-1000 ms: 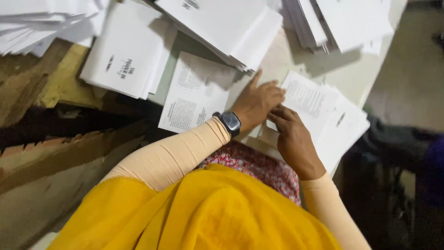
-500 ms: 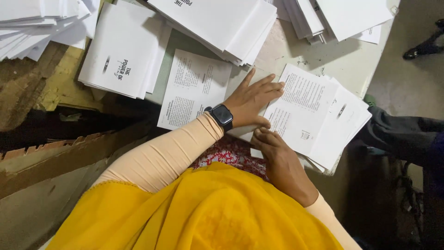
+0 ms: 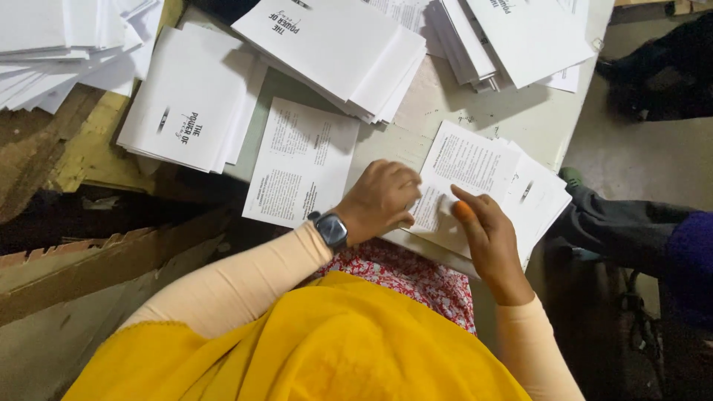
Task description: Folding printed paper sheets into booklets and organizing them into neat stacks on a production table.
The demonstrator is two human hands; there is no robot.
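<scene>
My left hand (image 3: pixel 382 199), with a dark watch (image 3: pixel 331 229) on its wrist, is curled at the near left edge of a stack of printed sheets (image 3: pixel 486 167) and pinches the top sheet there. My right hand (image 3: pixel 486 238) lies just to its right, fingertips pressed on the same stack; one finger has an orange tip. A separate printed sheet (image 3: pixel 301 162) lies flat to the left of my left hand. My yellow garment and peach sleeves fill the bottom of the view.
Piles of white folded booklets (image 3: pixel 186 111) (image 3: pixel 338 48) (image 3: pixel 520 33) sit farther back on the pale table (image 3: pixel 520 115). Brown cardboard (image 3: pixel 89 275) lies at lower left. Another person's dark trousered leg (image 3: pixel 631 230) is at the right, beside the table edge.
My left hand went from lying flat and spread on the stack to curled at the top sheet's edge. My right hand moved up onto the stack beside it.
</scene>
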